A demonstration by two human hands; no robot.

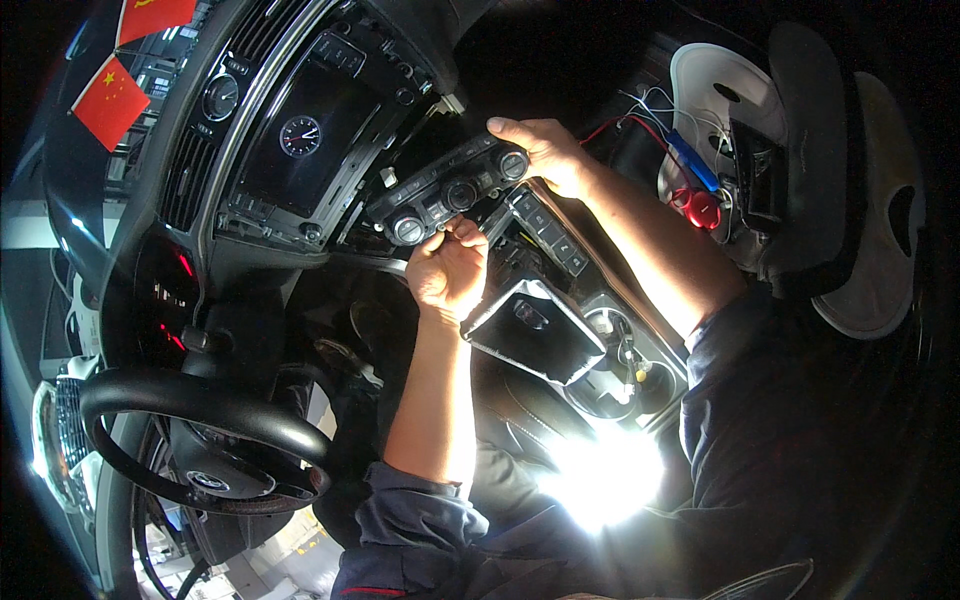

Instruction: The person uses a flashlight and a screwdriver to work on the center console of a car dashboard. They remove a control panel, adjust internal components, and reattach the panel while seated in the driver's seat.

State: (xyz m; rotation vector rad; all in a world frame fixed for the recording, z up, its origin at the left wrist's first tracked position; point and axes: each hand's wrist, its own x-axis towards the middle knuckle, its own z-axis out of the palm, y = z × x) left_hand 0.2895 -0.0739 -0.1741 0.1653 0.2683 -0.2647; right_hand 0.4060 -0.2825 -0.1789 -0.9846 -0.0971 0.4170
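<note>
A black climate control panel (459, 193) with round knobs is tilted in front of the dark dashboard opening (415, 150), out of its slot. My right hand (548, 155) grips the panel's right end, thumb over the upper edge and the other fingers out of sight behind it. From below, my left hand (450, 272) holds the lower edge near the left knob, palm up with fingers curled. Whether any cable still joins the panel's back is hidden. Just below it to the right lies a strip of buttons (548, 232) on the console.
Left of the panel is a screen (300, 140) with a clock face. The steering wheel (205, 440) stands at lower left. An open console tray (535, 330) and cupholders (640, 375) sit below. A seat at right carries a blue-handled tool (692, 160) and a red object (696, 208). Bright light glares near my lap.
</note>
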